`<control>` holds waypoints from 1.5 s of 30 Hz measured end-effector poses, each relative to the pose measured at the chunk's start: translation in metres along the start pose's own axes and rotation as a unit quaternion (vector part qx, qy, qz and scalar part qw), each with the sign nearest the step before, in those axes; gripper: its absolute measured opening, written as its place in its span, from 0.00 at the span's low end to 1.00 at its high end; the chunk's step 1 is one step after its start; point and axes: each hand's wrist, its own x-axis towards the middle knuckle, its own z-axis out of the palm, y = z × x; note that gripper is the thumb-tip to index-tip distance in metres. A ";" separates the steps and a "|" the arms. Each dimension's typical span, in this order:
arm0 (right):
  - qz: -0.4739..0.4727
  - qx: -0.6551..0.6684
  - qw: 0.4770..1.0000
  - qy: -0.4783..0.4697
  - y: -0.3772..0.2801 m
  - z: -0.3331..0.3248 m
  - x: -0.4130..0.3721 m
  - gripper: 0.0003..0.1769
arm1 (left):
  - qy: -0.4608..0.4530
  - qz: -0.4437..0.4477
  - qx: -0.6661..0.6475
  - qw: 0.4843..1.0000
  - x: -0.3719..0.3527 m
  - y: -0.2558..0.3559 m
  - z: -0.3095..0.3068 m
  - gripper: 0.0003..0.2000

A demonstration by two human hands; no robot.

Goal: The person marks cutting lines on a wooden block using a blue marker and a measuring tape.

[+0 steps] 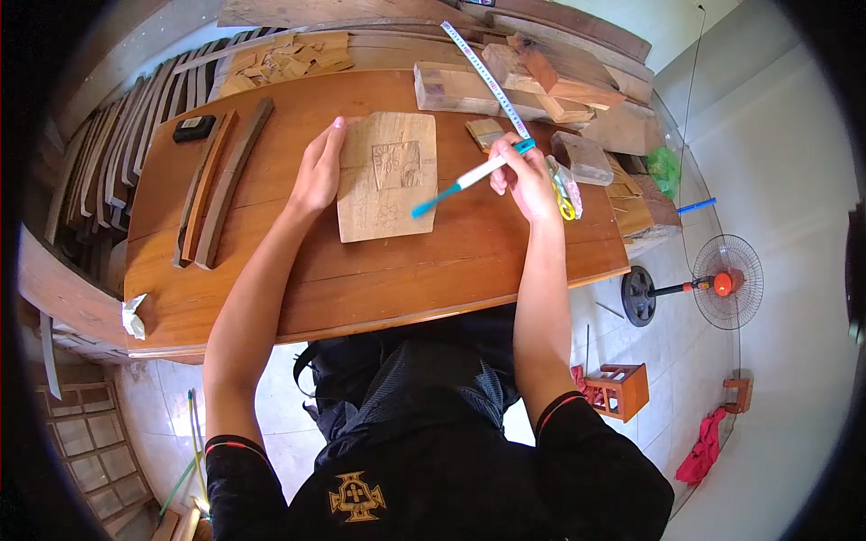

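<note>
Holding a slim white-and-teal brush (pixel 483 171) in the right hand (pixel 528 178), pinching the handle between thumb and fingers, with the teal end angled left and near, over the near right part of the wooden board (pixel 363 185). Too small a view to tell contact between brush tip and board. Placing the left hand (pixel 317 171) along the left edge of the board, fingers extended toward the far side; cannot tell the grip beneath, with part of the hand hidden. Locating the board at the middle of the wooden surface (pixel 433 275), between both hands, with a dark rectangular carved area near its center and fine line drawings on the near part.

Noting at left on the surface: three long wooden strips (pixel 236 176), side by side, and a small black box (pixel 193 128) at their far end. Noting at far right: a long pale wooden block (pixel 446 90), a white measuring strip (pixel 483 74) extending from beside the right hand across the block, and a small wood piece (pixel 485 133). Noting just right of the right hand: yellow-handled scissors (pixel 566 208) and a pale translucent block (pixel 583 158). Noting at near left: crumpled paper (pixel 133 316).
</note>
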 end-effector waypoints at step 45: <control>-0.018 -0.037 0.999 0.014 0.005 -0.001 -0.001 0.12 | -0.006 -0.002 0.002 1.000 -0.003 0.011 0.001 0.29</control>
